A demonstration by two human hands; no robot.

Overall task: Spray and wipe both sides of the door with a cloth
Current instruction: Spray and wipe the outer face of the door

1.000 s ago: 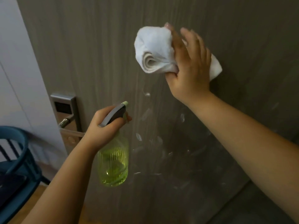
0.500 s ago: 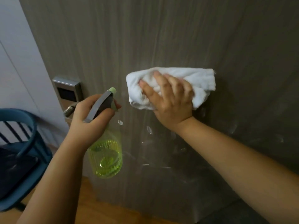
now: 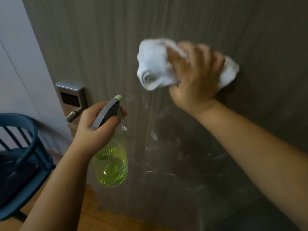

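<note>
White cloth (image 3: 155, 64), one; bottle (image 3: 110, 165), one; hands, apparently two.

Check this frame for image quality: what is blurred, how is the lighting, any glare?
Head view: motion blur smears the right hand and the white cloth it presses to the door; the left hand and green spray bottle are sharper. Lighting is dim, the door darkening rightward. Wet streaks glint below the cloth. The wide lens bends the door edge and blue chair.
</note>
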